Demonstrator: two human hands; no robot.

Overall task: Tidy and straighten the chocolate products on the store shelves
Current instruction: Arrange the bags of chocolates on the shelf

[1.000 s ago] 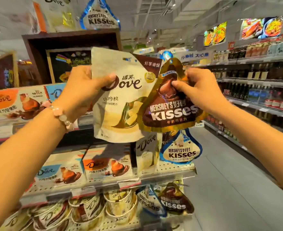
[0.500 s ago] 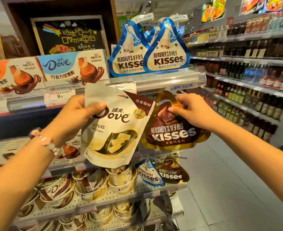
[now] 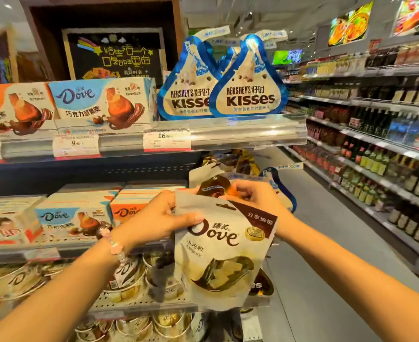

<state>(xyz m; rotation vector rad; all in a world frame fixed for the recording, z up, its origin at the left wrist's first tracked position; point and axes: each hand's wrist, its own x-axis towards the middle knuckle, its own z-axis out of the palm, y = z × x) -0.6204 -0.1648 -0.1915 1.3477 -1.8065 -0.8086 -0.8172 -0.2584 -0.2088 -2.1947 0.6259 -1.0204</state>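
blue-and-cream drop-shaped Hershey's Kisses bags, far top shelf: 2 (image 3: 186, 95) (image 3: 249, 95) | cream Dove pouch, near: 1 (image 3: 218, 255) | white price tags, top shelf rail: 2 (image 3: 75, 144) (image 3: 166, 139)

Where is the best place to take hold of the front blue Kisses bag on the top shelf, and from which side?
Probably at the narrow top of the blue Kisses bag, coming from above and in front. The bag stands upright and tapers to a flat peak, easy to pinch. Its wide base sits behind the clear shelf rail, and a second bag crowds its left side.
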